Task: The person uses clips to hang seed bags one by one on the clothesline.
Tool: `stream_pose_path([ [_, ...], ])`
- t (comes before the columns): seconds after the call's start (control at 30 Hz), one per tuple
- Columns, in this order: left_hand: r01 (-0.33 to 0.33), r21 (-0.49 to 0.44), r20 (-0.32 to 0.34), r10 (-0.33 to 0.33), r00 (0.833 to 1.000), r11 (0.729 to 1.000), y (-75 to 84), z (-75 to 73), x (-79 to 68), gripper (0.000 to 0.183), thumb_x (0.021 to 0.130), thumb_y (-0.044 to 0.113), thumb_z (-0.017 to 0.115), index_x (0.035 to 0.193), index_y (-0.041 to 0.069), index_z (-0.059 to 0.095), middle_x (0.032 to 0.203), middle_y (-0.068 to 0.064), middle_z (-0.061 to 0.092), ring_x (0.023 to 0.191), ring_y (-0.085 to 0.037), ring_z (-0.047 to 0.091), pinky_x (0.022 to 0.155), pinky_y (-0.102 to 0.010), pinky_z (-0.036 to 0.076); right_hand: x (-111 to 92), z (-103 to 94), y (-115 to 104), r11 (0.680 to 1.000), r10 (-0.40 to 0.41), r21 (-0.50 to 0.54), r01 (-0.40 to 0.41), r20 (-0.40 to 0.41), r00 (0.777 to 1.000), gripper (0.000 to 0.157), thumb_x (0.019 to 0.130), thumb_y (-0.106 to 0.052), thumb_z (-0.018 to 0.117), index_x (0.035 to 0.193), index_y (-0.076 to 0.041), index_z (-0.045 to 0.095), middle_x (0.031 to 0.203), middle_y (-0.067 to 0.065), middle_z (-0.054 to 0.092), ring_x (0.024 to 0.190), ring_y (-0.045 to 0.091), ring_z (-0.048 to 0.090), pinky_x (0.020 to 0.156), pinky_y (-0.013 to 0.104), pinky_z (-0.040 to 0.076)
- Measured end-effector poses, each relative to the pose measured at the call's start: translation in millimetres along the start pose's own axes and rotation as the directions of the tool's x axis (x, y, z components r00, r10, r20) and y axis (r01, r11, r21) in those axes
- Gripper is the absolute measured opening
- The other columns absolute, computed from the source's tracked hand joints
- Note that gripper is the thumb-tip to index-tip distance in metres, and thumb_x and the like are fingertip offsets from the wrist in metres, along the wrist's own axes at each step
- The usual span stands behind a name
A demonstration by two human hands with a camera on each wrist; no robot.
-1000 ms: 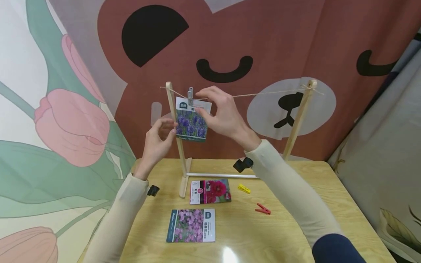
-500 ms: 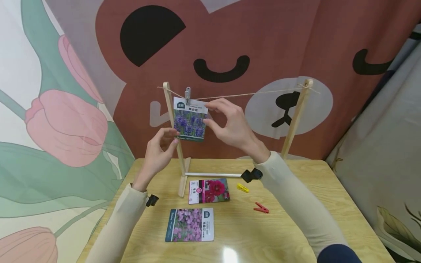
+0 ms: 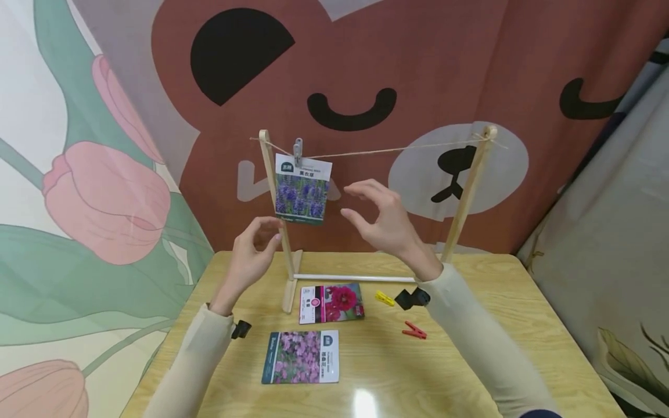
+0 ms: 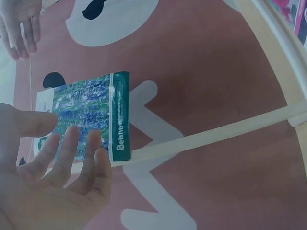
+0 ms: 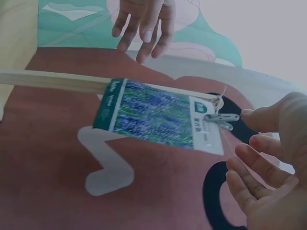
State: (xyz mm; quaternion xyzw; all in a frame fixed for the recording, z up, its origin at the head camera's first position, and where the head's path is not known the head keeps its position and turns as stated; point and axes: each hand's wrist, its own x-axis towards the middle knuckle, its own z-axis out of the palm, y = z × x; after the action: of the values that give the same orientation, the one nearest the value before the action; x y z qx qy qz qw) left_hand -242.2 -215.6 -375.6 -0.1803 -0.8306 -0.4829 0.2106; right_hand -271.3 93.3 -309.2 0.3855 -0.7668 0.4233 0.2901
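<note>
A seed packet with purple flowers (image 3: 300, 194) hangs from a string (image 3: 376, 152) near its left end. One grey clothespin (image 3: 298, 152) clamps its top edge to the string. My left hand (image 3: 251, 252) is below and left of the packet, fingers loosely bent and holding nothing. To the packet's right, my right hand (image 3: 387, 223) hovers apart from it, thumb and fingers spread with a gap between. The right wrist view shows the clothespin (image 5: 223, 118) near my right thumb, with nothing in the hand.
The string runs between two wooden posts (image 3: 470, 191) joined by a white bar (image 3: 355, 278). On the table (image 3: 470, 348) lie a red-flower seed packet (image 3: 331, 303), a pink-flower seed packet (image 3: 300, 357), a yellow clothespin (image 3: 384, 298) and a red clothespin (image 3: 414, 330). A printed curtain hangs behind.
My right hand has left the clothespin and the packet's right edge, moving right and down. The left hand has dropped slightly from the packet's left side. The packet stays hanging.
</note>
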Motion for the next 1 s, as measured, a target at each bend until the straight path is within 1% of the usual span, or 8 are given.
stream_pose_path([
  [0.1, 0.002, 0.001, 0.002, -0.002, 1.0, 1.0, -2.7, 3.6, -3.4, 0.029, 0.106, 0.008, 0.066, 0.135, 0.008, 0.066, 0.129, -0.011, 0.073, 0.107, -0.028, 0.074, 0.083, -0.03, 0.059, -7.7, -0.3, 4.4, 1.0, 0.015, 0.003, -0.015, -0.013, 1.0, 0.037, 0.094, -0.012, 0.083, 0.129, -0.004, 0.074, 0.126, 0.013, 0.074, 0.116, 0.03, 0.069, 0.097, 0.049, 0.058],
  [0.27, 0.002, -0.016, 0.011, -0.002, 1.0, 1.0, -7.5, 10.2, -9.5, 0.029, 0.105, 0.008, 0.068, 0.134, 0.009, 0.066, 0.13, -0.008, 0.073, 0.11, -0.028, 0.073, 0.091, -0.041, 0.06, -20.1, -1.7, 9.4, 0.999, 0.034, -0.008, -0.034, -0.017, 0.999, 0.037, 0.094, -0.012, 0.082, 0.129, -0.005, 0.074, 0.125, 0.012, 0.074, 0.116, 0.029, 0.07, 0.097, 0.047, 0.058],
  [0.4, 0.009, -0.038, 0.031, -0.008, 0.999, 0.999, -10.7, 14.9, -13.5, 0.029, 0.106, 0.007, 0.067, 0.135, 0.009, 0.065, 0.131, -0.009, 0.072, 0.11, -0.03, 0.073, 0.094, -0.046, 0.06, -30.8, -3.1, 12.5, 0.999, 0.038, -0.013, -0.038, -0.015, 0.999, 0.037, 0.094, -0.01, 0.083, 0.129, -0.005, 0.073, 0.125, 0.012, 0.074, 0.116, 0.03, 0.07, 0.097, 0.049, 0.058],
  [0.6, 0.038, -0.047, 0.055, -0.035, 0.998, 0.998, -12.4, 20.3, -20.5, 0.03, 0.106, 0.006, 0.066, 0.136, 0.007, 0.064, 0.132, -0.01, 0.071, 0.115, -0.032, 0.071, 0.097, -0.055, 0.057, -46.6, -4.4, 15.9, 0.998, 0.063, -0.02, -0.063, -0.022, 0.998, 0.039, 0.092, -0.01, 0.085, 0.129, -0.005, 0.073, 0.127, 0.01, 0.074, 0.118, 0.027, 0.07, 0.101, 0.051, 0.058],
  [0.7, 0.049, -0.039, 0.06, -0.047, 0.997, 0.998, -13.6, 23.5, -24.4, 0.03, 0.105, 0.005, 0.066, 0.135, 0.008, 0.064, 0.131, -0.009, 0.072, 0.114, -0.032, 0.071, 0.097, -0.056, 0.058, -54.9, -2.8, 20.1, 0.996, 0.087, -0.02, -0.087, -0.016, 0.996, 0.039, 0.093, -0.011, 0.084, 0.13, -0.005, 0.073, 0.127, 0.01, 0.074, 0.118, 0.027, 0.07, 0.101, 0.052, 0.058],
  [0.83, 0.049, -0.021, 0.072, -0.047, 0.996, 0.999, -15.3, 29.3, -28.5, 0.029, 0.105, 0.006, 0.066, 0.134, 0.011, 0.064, 0.13, -0.008, 0.072, 0.114, -0.03, 0.072, 0.095, -0.054, 0.059, -66.6, -1.0, 26.7, 0.992, 0.124, -0.019, -0.124, -0.003, 0.992, 0.04, 0.093, -0.011, 0.084, 0.131, -0.006, 0.073, 0.128, 0.01, 0.073, 0.119, 0.028, 0.069, 0.1, 0.054, 0.058],
  [1.0, 0.045, -0.011, 0.09, -0.044, 0.995, 0.999, -15.5, 34.6, -34.2, 0.028, 0.105, 0.007, 0.067, 0.133, 0.012, 0.065, 0.13, -0.008, 0.072, 0.113, -0.031, 0.073, 0.095, -0.054, 0.059, -79.5, -2.3, 32.6, 0.99, 0.137, -0.019, -0.138, -0.007, 0.99, 0.04, 0.092, -0.011, 0.085, 0.13, -0.006, 0.073, 0.127, 0.011, 0.073, 0.118, 0.027, 0.069, 0.1, 0.056, 0.058],
])
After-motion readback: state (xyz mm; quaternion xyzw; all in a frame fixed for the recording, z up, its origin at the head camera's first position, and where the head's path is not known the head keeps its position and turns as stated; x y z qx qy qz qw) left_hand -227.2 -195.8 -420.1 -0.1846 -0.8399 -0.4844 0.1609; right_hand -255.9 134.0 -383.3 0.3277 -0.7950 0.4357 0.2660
